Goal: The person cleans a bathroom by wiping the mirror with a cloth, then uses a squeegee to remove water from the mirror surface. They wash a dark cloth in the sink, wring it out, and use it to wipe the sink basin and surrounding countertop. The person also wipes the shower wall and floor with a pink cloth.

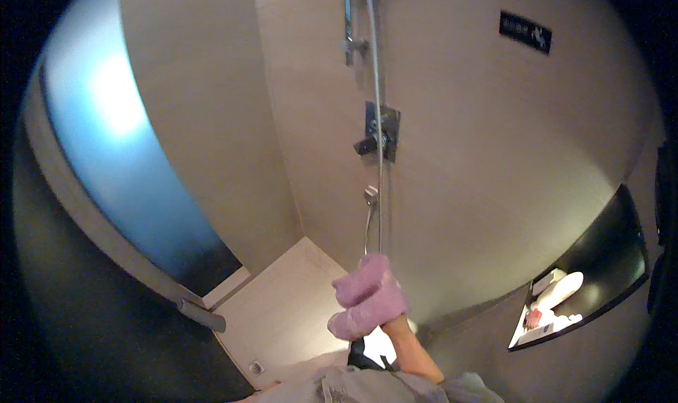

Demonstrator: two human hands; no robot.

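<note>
My right hand [397, 328] holds up a folded pink cloth [371, 300] near the lower middle of the view. The cloth hangs in two thick, fuzzy folds and hides most of my fingers. Behind it runs the lower part of a shower hose [378, 78] along the wall, and the cloth looks apart from it. My left hand does not show; only a sliver of skin lies at the lower edge, beside my grey clothing [360, 389].
A shower mixer [382, 132] sits on the tiled wall, with a dark sign [525, 32] to its right. At right, a lit niche [614, 251] contains a white bottle [563, 288] and small items. A floor drain [256, 368] lies at lower left, near a frosted window [120, 99].
</note>
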